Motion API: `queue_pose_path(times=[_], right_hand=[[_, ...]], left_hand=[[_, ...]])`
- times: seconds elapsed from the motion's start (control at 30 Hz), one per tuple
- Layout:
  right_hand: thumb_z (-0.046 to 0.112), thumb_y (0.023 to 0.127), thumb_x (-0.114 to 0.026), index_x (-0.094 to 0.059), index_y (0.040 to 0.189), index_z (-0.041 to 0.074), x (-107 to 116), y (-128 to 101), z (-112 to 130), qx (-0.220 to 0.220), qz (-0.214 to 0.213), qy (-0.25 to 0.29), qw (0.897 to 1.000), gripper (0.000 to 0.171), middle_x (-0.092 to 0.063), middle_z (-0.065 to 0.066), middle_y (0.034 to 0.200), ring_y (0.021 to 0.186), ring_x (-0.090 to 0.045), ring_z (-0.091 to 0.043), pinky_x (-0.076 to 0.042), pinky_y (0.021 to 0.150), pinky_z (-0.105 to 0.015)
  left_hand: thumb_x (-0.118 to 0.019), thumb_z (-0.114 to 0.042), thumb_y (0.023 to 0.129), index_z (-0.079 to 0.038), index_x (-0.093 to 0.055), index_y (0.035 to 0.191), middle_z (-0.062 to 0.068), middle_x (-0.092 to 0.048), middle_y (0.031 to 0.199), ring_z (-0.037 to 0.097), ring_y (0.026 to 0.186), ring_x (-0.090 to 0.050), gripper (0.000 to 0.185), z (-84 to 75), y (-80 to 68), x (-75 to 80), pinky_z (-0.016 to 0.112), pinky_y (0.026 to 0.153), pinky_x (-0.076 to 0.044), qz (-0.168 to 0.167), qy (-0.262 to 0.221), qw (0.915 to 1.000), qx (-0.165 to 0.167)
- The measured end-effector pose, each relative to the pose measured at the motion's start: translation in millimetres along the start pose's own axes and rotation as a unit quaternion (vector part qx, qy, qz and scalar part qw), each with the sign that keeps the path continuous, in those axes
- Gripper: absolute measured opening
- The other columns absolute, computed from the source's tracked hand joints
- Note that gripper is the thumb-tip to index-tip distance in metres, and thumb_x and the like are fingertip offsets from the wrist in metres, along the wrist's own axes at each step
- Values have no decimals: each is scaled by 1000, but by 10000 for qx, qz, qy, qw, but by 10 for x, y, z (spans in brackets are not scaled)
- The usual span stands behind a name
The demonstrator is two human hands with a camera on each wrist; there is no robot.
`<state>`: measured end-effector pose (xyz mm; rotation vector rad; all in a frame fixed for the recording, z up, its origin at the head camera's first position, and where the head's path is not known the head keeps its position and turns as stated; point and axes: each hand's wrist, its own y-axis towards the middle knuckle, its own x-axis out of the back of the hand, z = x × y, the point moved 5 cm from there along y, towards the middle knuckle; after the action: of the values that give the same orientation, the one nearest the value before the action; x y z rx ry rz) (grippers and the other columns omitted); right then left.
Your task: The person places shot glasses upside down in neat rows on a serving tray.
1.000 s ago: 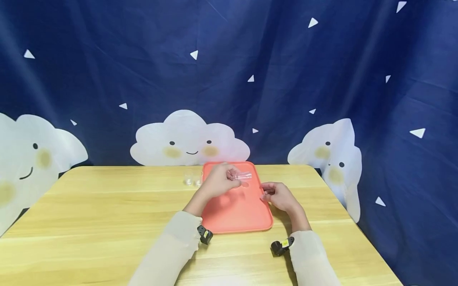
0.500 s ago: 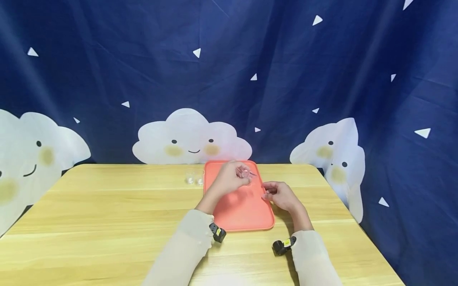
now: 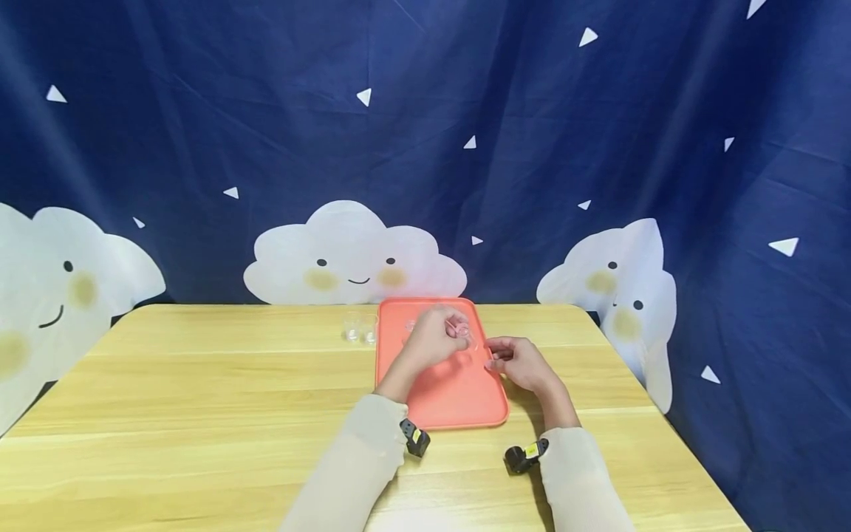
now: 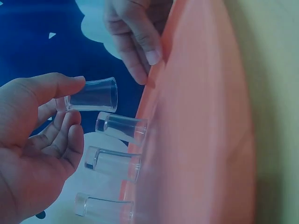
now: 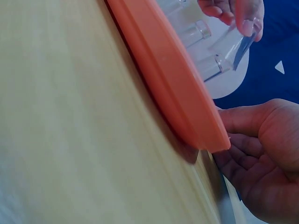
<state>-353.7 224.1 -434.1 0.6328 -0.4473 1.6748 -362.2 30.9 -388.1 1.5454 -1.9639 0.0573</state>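
Observation:
An orange tray [image 3: 444, 395] lies on the wooden table [image 3: 199, 399]. My left hand [image 3: 452, 330] hovers over the tray's far end and pinches a small clear cup [image 4: 96, 95] between thumb and fingers, just above the tray. Three more clear cups [image 4: 120, 127] stand in a row on the tray [image 4: 196, 140] beside that hand [image 4: 74, 105]. My right hand [image 3: 495, 358] holds the tray's right rim [image 5: 177, 93], with the thumb [image 5: 243, 119] above the rim and the curled fingers beside it.
Two clear cups [image 3: 357, 329] stand on the table just left of the tray's far corner. A dark blue curtain [image 3: 425, 133] with white clouds hangs close behind the table. The table's right edge [image 3: 658, 421] is near my right arm.
My left hand has shifted slightly right and down over the tray with the cup, which has turned from lying sideways towards upright. My right hand has stayed at the rim.

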Motion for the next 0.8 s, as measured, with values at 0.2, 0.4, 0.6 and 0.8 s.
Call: queue_pose_path(times=[0.2, 0.4, 0.6, 0.8], right_hand=[[-2, 91, -70, -66, 130, -2, -6, -2, 5, 10, 3, -20, 10000, 39, -73, -11, 109, 98, -66, -23, -56, 84, -36], [-2, 92, -70, -66, 130, -2, -8, -11, 8, 23, -9, -38, 10000, 39, -73, -12, 110, 99, -67, -25, -57, 86, -39], [-2, 92, -70, -66, 130, -3, -13, -10, 10, 26, -8, -67, 10000, 38, -73, -13, 109, 98, -67, -24, -56, 85, -38], [-2, 92, -69, -66, 130, -2, -10, -11, 2, -64, 13, -48, 10000, 39, -72, -12, 110, 98, -66, -24, -57, 87, -38]], left_hand=[[-79, -2, 81, -5, -74, 103, -2, -66, 85, 12, 78, -62, 23, 11, 7, -50, 24, 71, -54, 99, 296, 9993, -191], [-78, -2, 81, -6, -73, 102, -1, -65, 87, 12, 80, -61, 22, 35, -5, -93, 24, 72, -53, 245, 726, 9968, -228], [-79, -4, 82, -9, -73, 101, -1, -63, 89, 14, 84, -60, 21, 49, -22, -96, 26, 75, -52, 284, 926, 9952, -147], [-79, -4, 82, -10, -74, 103, -1, -63, 91, 14, 87, -59, 22, 63, -25, -107, 26, 78, -51, 301, 1106, 9933, -124]])
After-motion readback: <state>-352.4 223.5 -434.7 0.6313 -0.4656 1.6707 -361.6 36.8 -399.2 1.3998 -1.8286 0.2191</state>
